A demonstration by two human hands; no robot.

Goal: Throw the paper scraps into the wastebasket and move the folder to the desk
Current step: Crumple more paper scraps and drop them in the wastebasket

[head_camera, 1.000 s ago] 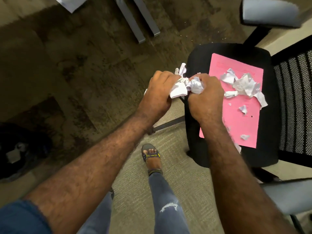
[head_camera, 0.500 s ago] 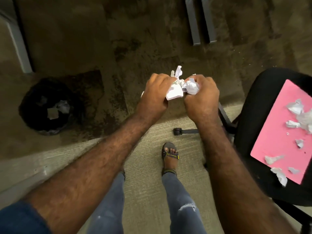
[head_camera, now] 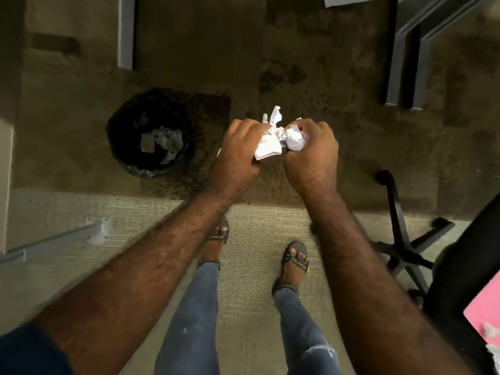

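Note:
My left hand (head_camera: 237, 155) and my right hand (head_camera: 311, 158) are held side by side above the floor, both closed around a bunch of crumpled white paper scraps (head_camera: 273, 138). The black wastebasket (head_camera: 119, 147) stands on the dark carpet to the left of my hands, with some paper lying in its bottom. Only a corner of the pink folder (head_camera: 484, 307) shows at the right edge, resting on the black chair seat (head_camera: 460, 280), with a few white scraps (head_camera: 492, 331) on it.
The chair's black star base (head_camera: 400, 239) spreads over the floor at right. Grey desk legs (head_camera: 405, 55) stand at upper right, another grey leg (head_camera: 125, 31) at upper left, and a metal foot (head_camera: 54, 242) at left. My two sandalled feet are below.
The view has swung left: the wastebasket has come closer to the centre and the chair with the folder has slid almost out at right. Both hands still hold the scraps together.

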